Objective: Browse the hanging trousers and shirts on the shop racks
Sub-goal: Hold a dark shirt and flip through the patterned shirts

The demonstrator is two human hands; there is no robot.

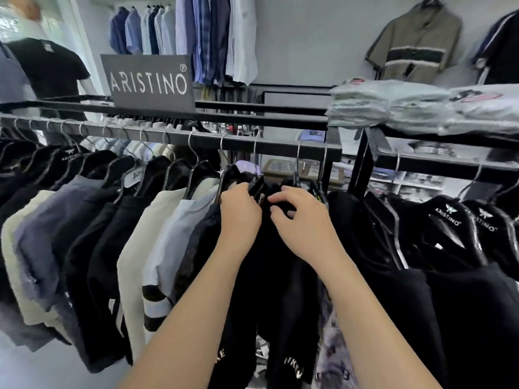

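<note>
Both hands are up at the collar line of a black garment [280, 265] hanging from the near rail [179, 136], roughly mid-rack. Left hand [240, 213] presses flat against the neighbouring hangers, fingers fairly straight, apparently to hold the pale and grey shirts [157, 234] aside and open a gap. Right hand [299, 217] curls, fingertips pinching dark fabric at the neck (possibly hunting a label; too dark to confirm). Folded stock in plastic [421, 108] sits on the upper shelf, likely out of the browsing path. An ARISTINO sign [147, 81] stands above.
</note>
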